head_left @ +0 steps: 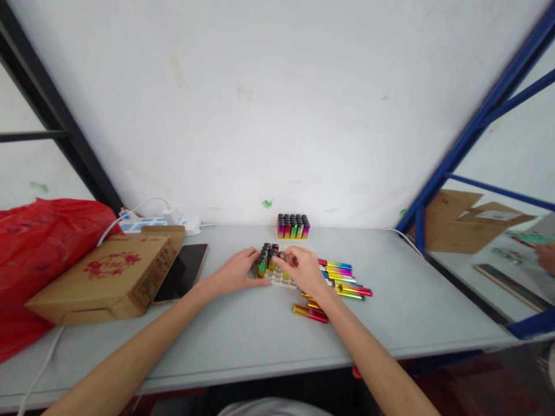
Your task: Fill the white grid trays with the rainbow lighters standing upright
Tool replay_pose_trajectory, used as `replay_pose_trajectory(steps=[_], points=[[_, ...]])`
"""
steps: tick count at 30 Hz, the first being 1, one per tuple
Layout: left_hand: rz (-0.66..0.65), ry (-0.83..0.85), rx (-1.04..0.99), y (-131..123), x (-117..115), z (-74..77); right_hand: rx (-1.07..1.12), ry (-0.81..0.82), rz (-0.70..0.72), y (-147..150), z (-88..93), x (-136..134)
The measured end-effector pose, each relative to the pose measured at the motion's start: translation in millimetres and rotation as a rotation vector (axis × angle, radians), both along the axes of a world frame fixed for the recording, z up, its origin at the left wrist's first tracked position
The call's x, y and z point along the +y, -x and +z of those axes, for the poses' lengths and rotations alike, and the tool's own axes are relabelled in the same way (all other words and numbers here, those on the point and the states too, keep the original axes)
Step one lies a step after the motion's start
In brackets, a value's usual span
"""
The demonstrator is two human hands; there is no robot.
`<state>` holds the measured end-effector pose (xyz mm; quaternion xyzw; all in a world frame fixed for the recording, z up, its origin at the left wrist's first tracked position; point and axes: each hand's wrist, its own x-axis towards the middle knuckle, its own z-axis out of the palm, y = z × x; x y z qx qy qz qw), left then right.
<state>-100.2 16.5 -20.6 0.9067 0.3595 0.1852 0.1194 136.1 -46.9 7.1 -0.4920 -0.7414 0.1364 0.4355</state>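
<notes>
A pale tray with round slots (277,280) lies on the table, its left part filled with upright lighters (262,264) with black tops and shiny coloured bodies. My left hand (236,271) is around the tray's left end, thumb along the front edge and fingers at the back left, holding it. Above the tray's right part, my right hand (304,270) pinches a yellowish lighter (286,274) by its upper end. Whether this lighter touches the tray bottom cannot be made out. Several loose metallic lighters (347,289) lie in a pile beside my right hand, partly hidden by my wrist.
A block of upright lighters (293,227) stands near the wall. At left are a cardboard box (108,271), a dark tablet-like device (184,271), a white power strip (186,224) and a red bag (56,242). Blue frame posts (468,138) bound the right; a person's hand (546,257) shows beyond.
</notes>
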Motion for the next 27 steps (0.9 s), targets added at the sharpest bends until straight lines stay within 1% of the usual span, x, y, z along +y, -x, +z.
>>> replay_pose_trajectory(steps=[2,4,8,16,19,22,27], points=[[-0.006,-0.003,-0.006,0,0,0.3,0.029,0.072,-0.003,4,-4.1,0],[-0.006,-0.008,-0.002,0,-1,1.1,0.068,0.111,0.016,9,-7.2,0],[0.0,-0.003,0.013,-1,-1,2.7,0.067,0.115,0.062,14,-10.6,5],[0.006,0.02,0.0,0,-1,1.5,0.081,0.127,0.062,14,-18.4,11],[-0.011,0.025,-0.014,0,-1,2.5,0.06,0.133,0.08,15,-20.6,10],[-0.019,0.039,0.001,-1,-2,3.7,-0.016,0.149,0.109,15,-17.7,10],[-0.012,0.038,-0.001,-2,-2,5.4,-0.308,0.127,0.063,11,-6.0,8]])
